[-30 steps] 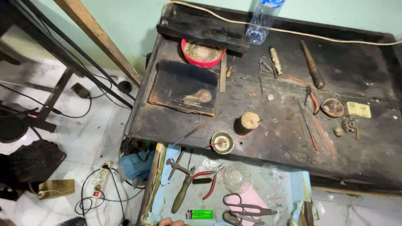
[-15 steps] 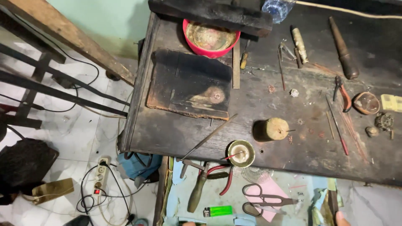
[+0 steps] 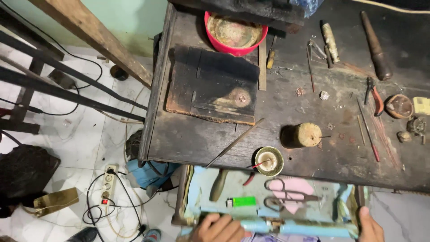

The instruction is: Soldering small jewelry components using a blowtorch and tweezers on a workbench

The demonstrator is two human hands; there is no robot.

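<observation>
Pale blue drawer [image 3: 215,186] pulled out under the dark workbench [image 3: 188,139], front edge gripped by both hands: left hand [image 3: 219,228] with fingers curled over the rim, right hand [image 3: 369,226] clasping the right corner. Just beyond the left fingers, green lighter [image 3: 242,201]; farther in, scissors [image 3: 286,195] and pliers [image 3: 221,183]. Past the drawer, on the bench, small brass bowl [image 3: 269,161], cork stump [image 3: 301,135], charred board [image 3: 212,85], red bowl [image 3: 235,32].
</observation>
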